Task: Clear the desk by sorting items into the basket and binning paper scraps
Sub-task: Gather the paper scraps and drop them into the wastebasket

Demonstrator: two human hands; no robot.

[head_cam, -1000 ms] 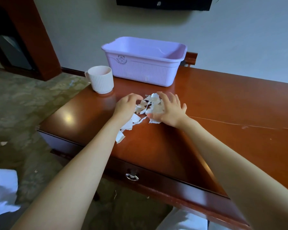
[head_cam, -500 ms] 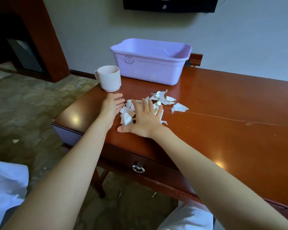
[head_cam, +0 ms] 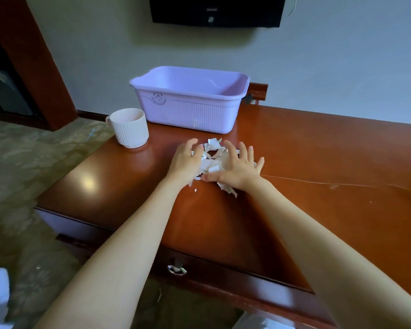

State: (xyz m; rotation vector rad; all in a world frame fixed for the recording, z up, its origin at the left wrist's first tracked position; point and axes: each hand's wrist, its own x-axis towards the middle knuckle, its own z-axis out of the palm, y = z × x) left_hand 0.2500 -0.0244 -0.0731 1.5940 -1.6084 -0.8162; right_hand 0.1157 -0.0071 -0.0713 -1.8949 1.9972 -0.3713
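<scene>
Seen from my remote station, two hands bracket a heap of torn paper scraps (head_cam: 211,158) on the wooden desk (head_cam: 318,186). The left hand (head_cam: 185,160), fingers bent into a loose cup, presses against the heap's 9 o'clock edge, while the right hand (head_cam: 238,167) lies wide and flat, fingers spread, over its 3 o'clock side. I see the lilac basket (head_cam: 190,110) standing just beyond the heap at 12 o'clock, a ribbed white mug (head_cam: 129,128) at 10 o'clock near the desk's corner, and a few scraps trailing toward 6 o'clock beneath the right wrist.
</scene>
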